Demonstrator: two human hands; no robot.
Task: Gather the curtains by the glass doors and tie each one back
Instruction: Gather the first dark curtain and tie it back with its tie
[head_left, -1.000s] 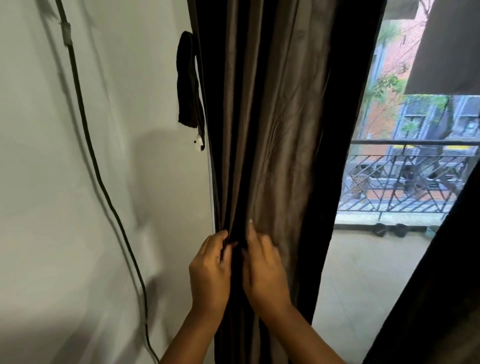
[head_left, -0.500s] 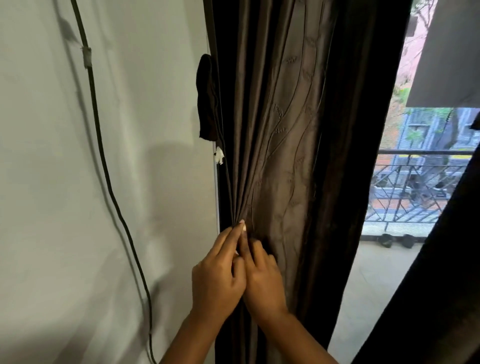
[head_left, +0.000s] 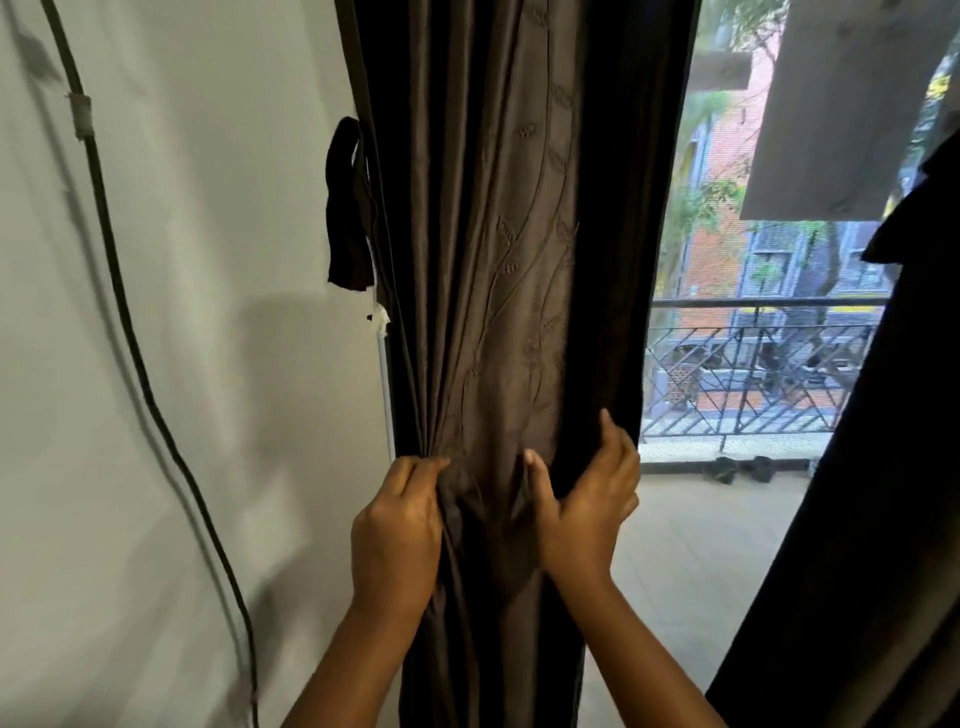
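Observation:
A dark brown curtain (head_left: 498, 249) with a stitched leaf pattern hangs in folds beside the glass door. My left hand (head_left: 397, 540) grips a bunch of folds at the curtain's left edge. My right hand (head_left: 587, 504) holds the curtain's right edge, thumb in front and fingers curled round the dark edge. A dark fabric tie-back (head_left: 349, 208) hangs on the wall just left of the curtain, above both hands. A second dark curtain (head_left: 872, 493) fills the right edge of the view.
A black cable (head_left: 130, 332) runs down the white wall on the left. Through the glass door (head_left: 727, 364) I see a balcony floor, a metal railing (head_left: 753, 374) and shoes beside it.
My hands were together at the curtain's left folds. The right hand has moved right to the curtain's far edge, spreading the hands apart across the fabric.

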